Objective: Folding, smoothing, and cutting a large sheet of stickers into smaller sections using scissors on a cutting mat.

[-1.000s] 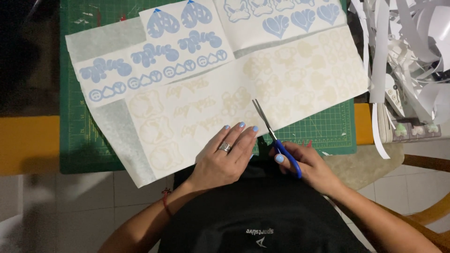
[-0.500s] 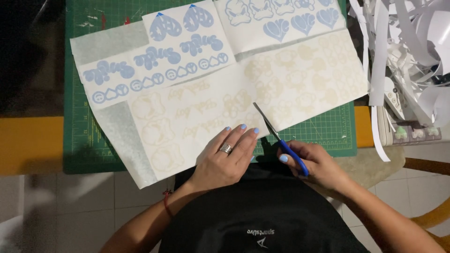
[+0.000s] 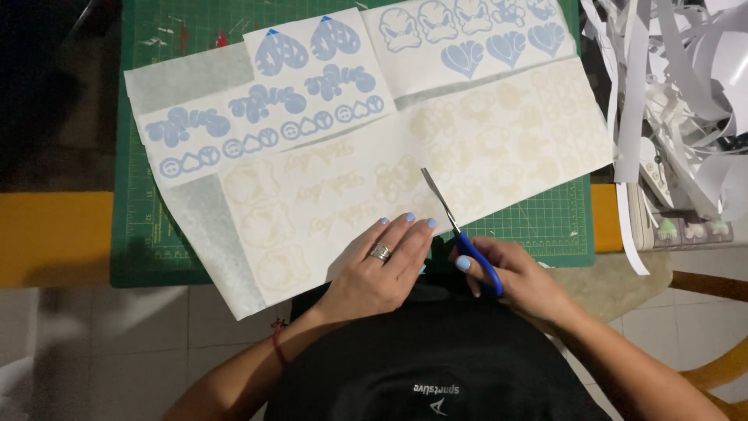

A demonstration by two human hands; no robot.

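A large white sticker sheet (image 3: 436,156) with pale cream and light blue cut-out designs lies across a green cutting mat (image 3: 144,226). My left hand (image 3: 374,269) rests flat on the sheet's near edge, a ring on one finger. My right hand (image 3: 514,273) grips blue-handled scissors (image 3: 460,230); their blades point up into the sheet, just right of my left hand's fingertips.
A heap of white paper strips and offcuts (image 3: 678,86) fills the right side. The mat sits on a yellow table (image 3: 47,234). A tiled floor (image 3: 125,351) shows below. A wooden chair part (image 3: 717,288) is at the lower right.
The scissors have advanced further up into the sheet, and my right hand has followed them. My left hand stays pressed on the sheet.
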